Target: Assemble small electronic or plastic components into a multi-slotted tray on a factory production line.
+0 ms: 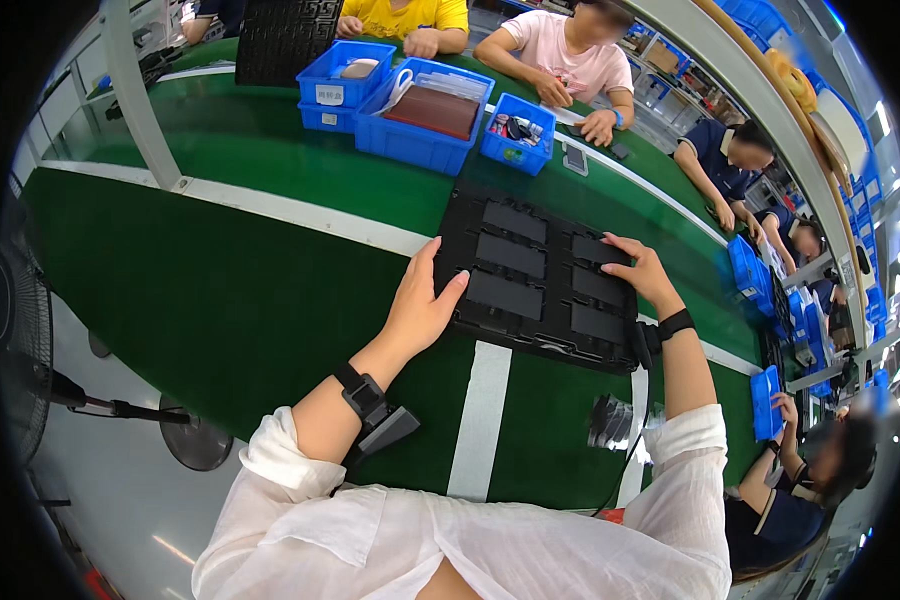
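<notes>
A black plastic tray lies on the green tabletop before me, slightly turned. Flat dark rectangular pieces sit in its compartments, in two columns. My left hand grips the tray's left edge, thumb on the upper side and the other fingers partly hidden at the side. On the right edge, my right hand has its thumb and fingers bent over the rim near the pieces. Both hands touch the tray, and neither holds a loose piece.
Blue bins stand beyond the tray, one with a brown flat item. A smaller blue bin holds small parts. Clear plastic packaging lies near my right forearm. Co-workers sit along the far and right sides. A floor fan stands left.
</notes>
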The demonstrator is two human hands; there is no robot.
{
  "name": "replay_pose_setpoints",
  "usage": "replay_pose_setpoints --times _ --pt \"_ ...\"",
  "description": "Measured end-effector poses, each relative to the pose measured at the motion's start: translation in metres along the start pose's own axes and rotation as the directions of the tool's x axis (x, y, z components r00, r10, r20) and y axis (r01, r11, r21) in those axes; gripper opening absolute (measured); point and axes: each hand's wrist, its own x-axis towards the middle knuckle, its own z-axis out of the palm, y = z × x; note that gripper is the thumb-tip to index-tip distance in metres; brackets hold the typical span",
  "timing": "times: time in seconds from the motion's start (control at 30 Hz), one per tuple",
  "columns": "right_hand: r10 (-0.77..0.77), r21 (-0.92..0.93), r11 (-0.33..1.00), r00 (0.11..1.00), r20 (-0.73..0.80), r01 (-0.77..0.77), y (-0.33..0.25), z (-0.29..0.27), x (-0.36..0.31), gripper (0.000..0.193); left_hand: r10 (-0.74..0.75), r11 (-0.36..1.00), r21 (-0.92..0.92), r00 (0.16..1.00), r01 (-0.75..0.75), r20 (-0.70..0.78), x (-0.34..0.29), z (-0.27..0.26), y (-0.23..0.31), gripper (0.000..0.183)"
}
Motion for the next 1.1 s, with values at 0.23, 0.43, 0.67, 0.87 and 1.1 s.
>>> replay_pose_setpoints --times 0.23,0.43,0.67,0.87,1.1 --pt "0.133 -0.056 0.988 0.976 -0.171 -0.145 -0.012 -0.037 -0.033 0.025 0.045 0.998 0.041 0.998 -0.047 0.037 0.001 0.001 0.001 0.076" --pt "0.402 -0.134 0.915 0.884 0.239 -0.380 -0.061 -0.040 -0.139 0.014 -0.001 1.000 -0.002 0.998 0.000 -0.070 0.007 0.002 0.002 0.062" --pt "0.358 -0.333 0.898 0.919 0.169 -0.288 -0.081 0.012 -0.184 0.057 -0.004 0.999 -0.033 1.000 0.004 -0.009 0.004 -0.003 0.007 0.063" --pt "0.379 -0.488 0.838 0.903 0.202 -0.243 -0.098 0.023 -0.187 0.057 -0.062 0.997 0.059 0.996 0.058 0.069 0.001 -0.007 0.015 0.067" --pt "0.486 -0.561 0.780 0.833 0.266 -0.276 -0.093 0.015 -0.178 0.058 -0.055 0.998 -0.001 0.997 0.056 0.056 0.002 -0.007 0.006 0.060"
